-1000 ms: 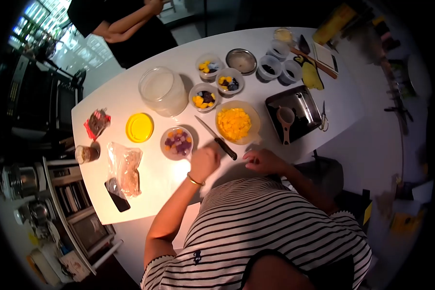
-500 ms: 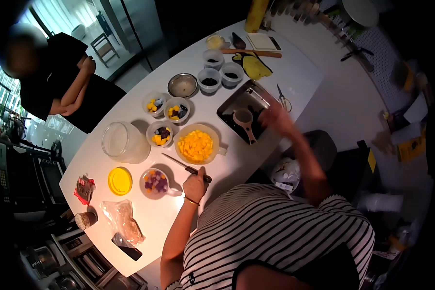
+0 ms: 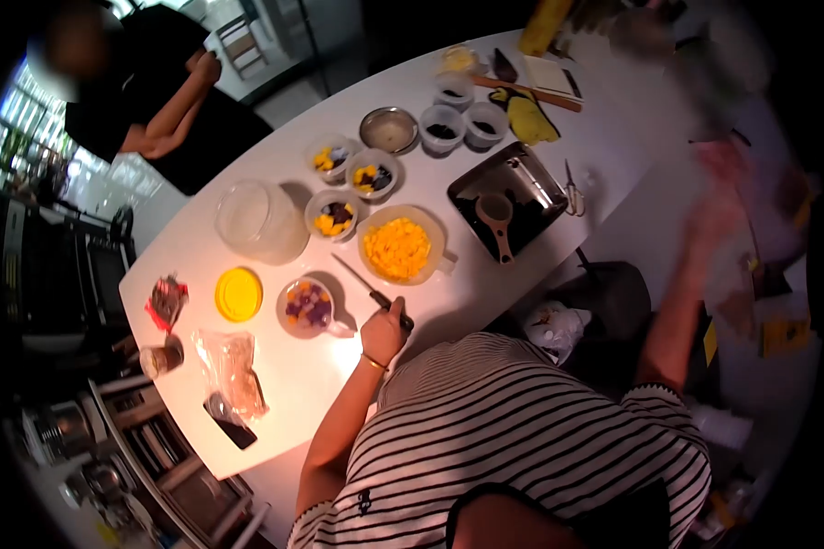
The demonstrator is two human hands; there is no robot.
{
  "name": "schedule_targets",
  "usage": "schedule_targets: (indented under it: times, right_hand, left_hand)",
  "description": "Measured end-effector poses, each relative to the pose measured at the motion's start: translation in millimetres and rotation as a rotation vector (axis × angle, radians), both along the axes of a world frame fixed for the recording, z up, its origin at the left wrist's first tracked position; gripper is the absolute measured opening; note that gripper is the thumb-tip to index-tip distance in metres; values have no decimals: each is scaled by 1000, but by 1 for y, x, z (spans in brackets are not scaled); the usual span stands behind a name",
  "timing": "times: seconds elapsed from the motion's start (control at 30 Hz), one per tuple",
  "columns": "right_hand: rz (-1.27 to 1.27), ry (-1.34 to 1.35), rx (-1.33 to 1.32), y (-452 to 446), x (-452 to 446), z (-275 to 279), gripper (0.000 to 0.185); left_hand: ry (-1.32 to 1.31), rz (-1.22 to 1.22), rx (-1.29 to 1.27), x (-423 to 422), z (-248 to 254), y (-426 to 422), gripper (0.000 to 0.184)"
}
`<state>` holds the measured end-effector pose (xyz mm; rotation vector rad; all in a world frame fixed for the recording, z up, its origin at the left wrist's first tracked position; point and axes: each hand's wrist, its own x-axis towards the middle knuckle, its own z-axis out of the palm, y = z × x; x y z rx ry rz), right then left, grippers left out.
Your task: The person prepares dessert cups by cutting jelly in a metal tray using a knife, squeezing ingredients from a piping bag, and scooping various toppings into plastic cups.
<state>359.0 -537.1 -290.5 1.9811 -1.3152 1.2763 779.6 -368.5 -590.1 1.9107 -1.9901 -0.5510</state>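
My left hand (image 3: 384, 335) rests at the table's near edge, its fingers closed on the black handle of a knife (image 3: 355, 276) whose blade points away to the left. Beside the blade stands a jug of diced yellow fruit (image 3: 396, 248). A cup with purple and orange cubes (image 3: 306, 306) is left of that hand. My right hand (image 3: 712, 215) is stretched far right, off the table, and smeared by motion. Something reddish (image 3: 723, 157) shows by its fingertips; whether it is held is unclear. A metal tray (image 3: 467, 188) with dark contents holds a measuring scoop (image 3: 495, 220).
Several plastic cups stand mid-table, some with fruit (image 3: 336, 218), others with dark contents (image 3: 442, 130). A large jar (image 3: 264, 222), a yellow lid (image 3: 238, 294) and a plastic bag (image 3: 232, 371) are at left. Scissors (image 3: 573, 190) lie right of the tray. A person (image 3: 156, 91) stands across the table.
My right hand has swung from over the metal tray out to the far right. My left hand stays on the knife. The view has shifted, so the table things appear displaced.
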Motion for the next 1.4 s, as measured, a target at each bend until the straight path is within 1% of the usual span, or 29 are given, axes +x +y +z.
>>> schedule_targets:
  times: [0.03, 0.07, 0.1, 0.13, 0.17, 0.2, 0.23, 0.27, 0.33, 0.37, 0.4, 0.47, 0.5, 0.6, 0.67, 0.73, 0.8, 0.83, 0.87, 0.9, 0.93, 1.0, 1.07, 1.1, 1.17, 1.2, 1.3, 1.37, 1.4]
  right_hand:
    - [289, -594, 506, -11, 66, -44, 26]
    - [469, -825, 849, 1, 107, -93, 21]
    - [386, -818, 1240, 2, 139, -123, 22]
    - [467, -764, 1332, 5, 150, -188, 28]
    - [548, -544, 1376, 13, 161, -227, 36]
    - [600, -607, 1416, 25, 180, -235, 42]
    - [588, -568, 1399, 33, 196, -239, 52]
    - [585, -569, 1406, 38, 205, -244, 52]
    - [620, -219, 1295, 38, 214, -256, 64]
    - [636, -175, 1345, 35, 218, -259, 68]
    - [645, -171, 1345, 34, 218, -259, 68]
    - [432, 19, 1493, 35, 220, -256, 60]
    - [447, 33, 1493, 35, 220, -252, 60]
    - [463, -35, 1535, 38, 216, -245, 54]
    - [453, -130, 1445, 40, 206, -250, 55]
    - [428, -108, 1404, 39, 198, -241, 50]
    - [501, -299, 1409, 31, 175, -243, 43]
    - [534, -349, 1412, 26, 160, -255, 38]
    - [490, -423, 1396, 26, 158, -247, 36]
    - [513, -359, 1286, 19, 150, -251, 32]
    - [415, -447, 1336, 16, 152, -229, 27]
    - [327, -436, 1209, 5, 145, -217, 22]
    - [209, -438, 1121, -8, 127, -230, 18]
    - [208, -415, 1112, -9, 121, -220, 17]
    - [185, -438, 1112, -14, 103, -227, 17]
    - [173, -456, 1135, -17, 96, -226, 17]
    - [78, -416, 1126, -27, 66, -237, 18]
    - [93, -390, 1110, -35, 33, -256, 18]
    - [113, -370, 1071, -50, 23, -263, 17]
  left_hand:
    - [17, 12, 13, -1, 0, 1, 36]
    - [33, 26, 19, -1, 0, 0, 36]
    - [52, 37, 15, 0, 3, 2, 36]
    - [52, 70, 25, 0, 4, 4, 36]
    - [51, 64, 26, 0, 4, 5, 37]
    - [51, 49, 35, 0, 5, 9, 38]
    - [41, 73, 70, -1, 10, 10, 40]
    - [43, 73, 78, -2, 9, 13, 40]
    - [67, 99, 61, -3, 9, 8, 41]
    - [74, 100, 45, -3, 8, 8, 42]
    - [73, 109, 44, -3, 7, 10, 42]
    - [107, 125, 60, -4, 9, 14, 44]
    - [129, 145, 93, -4, 12, 16, 45]
    - [224, 183, 29, 3, 34, 15, 44]
    - [318, 279, 33, 13, 57, 8, 35]
    - [275, 371, 20, 26, 75, 1, 31]
    - [261, 410, -200, 37, 79, -4, 23]
    - [298, 441, -225, 40, 78, -7, 21]
    - [381, 448, -254, 43, 82, -10, 19]
    - [359, 422, -222, 45, 89, -15, 17]
    - [349, 390, -319, 41, 97, -23, 14]
    - [469, 420, -272, 32, 108, -35, 13]
    - [574, 347, -253, 9, 120, -46, 14]
    - [630, 301, -177, -7, 122, -50, 11]
    - [478, 120, -196, -38, 129, -59, 15]
    - [430, 85, -185, -52, 136, -63, 17]
    - [365, 123, -69, -80, 127, -72, 21]
    - [255, -30, -41, -112, 120, -79, 32]
    - [201, -77, -32, -132, 107, -87, 43]
